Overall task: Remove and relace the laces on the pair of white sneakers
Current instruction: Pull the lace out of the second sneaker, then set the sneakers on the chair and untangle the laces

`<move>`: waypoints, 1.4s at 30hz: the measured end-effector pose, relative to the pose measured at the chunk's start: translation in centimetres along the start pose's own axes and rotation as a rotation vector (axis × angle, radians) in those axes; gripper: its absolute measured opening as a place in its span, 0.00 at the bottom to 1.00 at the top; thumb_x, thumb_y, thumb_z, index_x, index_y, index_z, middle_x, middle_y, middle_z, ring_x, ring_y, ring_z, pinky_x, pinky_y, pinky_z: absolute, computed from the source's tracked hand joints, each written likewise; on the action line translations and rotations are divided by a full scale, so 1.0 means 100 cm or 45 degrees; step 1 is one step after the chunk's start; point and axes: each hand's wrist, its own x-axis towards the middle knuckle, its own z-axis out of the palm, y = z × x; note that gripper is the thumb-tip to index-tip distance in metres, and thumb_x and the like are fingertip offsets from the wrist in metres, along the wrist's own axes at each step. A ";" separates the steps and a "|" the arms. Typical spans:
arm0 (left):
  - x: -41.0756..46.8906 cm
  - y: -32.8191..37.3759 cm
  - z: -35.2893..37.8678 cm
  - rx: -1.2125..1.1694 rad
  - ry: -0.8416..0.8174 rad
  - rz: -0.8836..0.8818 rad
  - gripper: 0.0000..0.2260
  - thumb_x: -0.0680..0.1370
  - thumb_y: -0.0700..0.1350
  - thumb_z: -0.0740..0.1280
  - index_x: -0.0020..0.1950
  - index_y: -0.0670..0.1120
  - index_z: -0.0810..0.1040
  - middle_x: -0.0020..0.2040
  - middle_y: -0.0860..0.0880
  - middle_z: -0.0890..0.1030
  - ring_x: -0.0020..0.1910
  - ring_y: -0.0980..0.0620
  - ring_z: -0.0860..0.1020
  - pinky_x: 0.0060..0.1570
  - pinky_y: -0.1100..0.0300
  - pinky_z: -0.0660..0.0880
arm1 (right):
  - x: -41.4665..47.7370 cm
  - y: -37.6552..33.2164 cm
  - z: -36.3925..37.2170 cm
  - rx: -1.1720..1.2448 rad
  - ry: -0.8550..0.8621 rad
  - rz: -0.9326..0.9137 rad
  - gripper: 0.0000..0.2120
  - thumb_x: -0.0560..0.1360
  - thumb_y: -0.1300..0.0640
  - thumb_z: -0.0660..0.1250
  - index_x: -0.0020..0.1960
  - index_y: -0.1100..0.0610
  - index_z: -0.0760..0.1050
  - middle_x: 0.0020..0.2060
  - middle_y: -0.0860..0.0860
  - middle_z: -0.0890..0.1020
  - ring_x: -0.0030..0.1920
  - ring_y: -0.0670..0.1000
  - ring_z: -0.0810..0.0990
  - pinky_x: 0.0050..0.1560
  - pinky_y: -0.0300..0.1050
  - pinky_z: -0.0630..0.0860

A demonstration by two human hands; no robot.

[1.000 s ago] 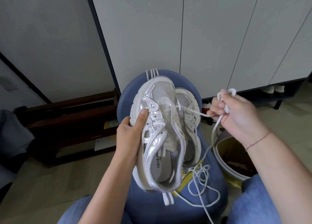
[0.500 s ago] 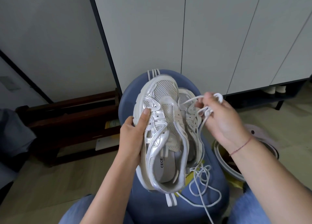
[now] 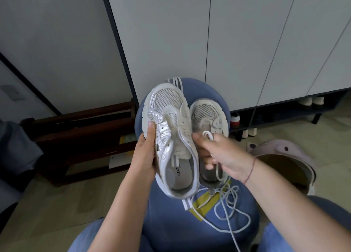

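My left hand (image 3: pixel 145 154) grips a white and silver sneaker (image 3: pixel 171 130) by its left side, thumb on the upper, holding it above a blue round stool (image 3: pixel 190 223). No lace shows in this shoe's eyelets. A second white sneaker (image 3: pixel 208 115) lies on the stool just right of it, partly hidden behind my right hand (image 3: pixel 222 156). That hand holds a bunched white lace (image 3: pixel 208 135), a loop sticking out above the fingers. The rest of the lace (image 3: pixel 228 200) hangs down and lies in loose coils on the stool seat.
White cabinet doors (image 3: pixel 237 42) stand behind the stool, with shoes on a low shelf (image 3: pixel 284 115) beneath. A round bin with a pale lid (image 3: pixel 284 153) sits at the right. Dark wooden furniture (image 3: pixel 81 130) stands at the left. My knees in blue jeans (image 3: pixel 85 238) frame the stool.
My right hand has come down and left from its raised pull, gathering the lace against the sneakers. The lace no longer runs into the held shoe. The left hand has kept its grip.
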 end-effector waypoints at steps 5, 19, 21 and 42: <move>0.022 -0.007 -0.016 0.034 0.116 0.012 0.47 0.58 0.73 0.73 0.68 0.44 0.74 0.58 0.43 0.84 0.52 0.46 0.84 0.45 0.54 0.81 | 0.009 0.007 0.010 0.124 -0.068 0.073 0.12 0.80 0.53 0.60 0.39 0.54 0.66 0.24 0.47 0.63 0.20 0.43 0.57 0.22 0.37 0.59; 0.053 -0.048 -0.015 0.269 0.048 -0.053 0.22 0.79 0.64 0.61 0.64 0.51 0.78 0.57 0.50 0.84 0.55 0.51 0.82 0.59 0.52 0.77 | 0.033 0.018 0.002 0.325 0.067 0.194 0.08 0.82 0.55 0.57 0.48 0.59 0.69 0.24 0.49 0.64 0.19 0.44 0.58 0.22 0.37 0.62; 0.057 -0.054 -0.018 0.305 0.026 -0.093 0.25 0.76 0.66 0.63 0.65 0.52 0.78 0.57 0.51 0.84 0.56 0.50 0.82 0.64 0.48 0.75 | 0.034 0.016 -0.003 0.347 0.061 0.151 0.13 0.82 0.54 0.56 0.57 0.63 0.72 0.24 0.48 0.64 0.20 0.44 0.59 0.23 0.38 0.62; -0.054 -0.038 0.061 0.504 -0.755 -0.019 0.19 0.82 0.56 0.58 0.60 0.41 0.76 0.43 0.48 0.84 0.47 0.49 0.83 0.56 0.60 0.77 | 0.017 -0.021 -0.032 1.132 0.005 -0.300 0.13 0.81 0.55 0.55 0.40 0.57 0.69 0.29 0.48 0.67 0.26 0.44 0.65 0.29 0.35 0.70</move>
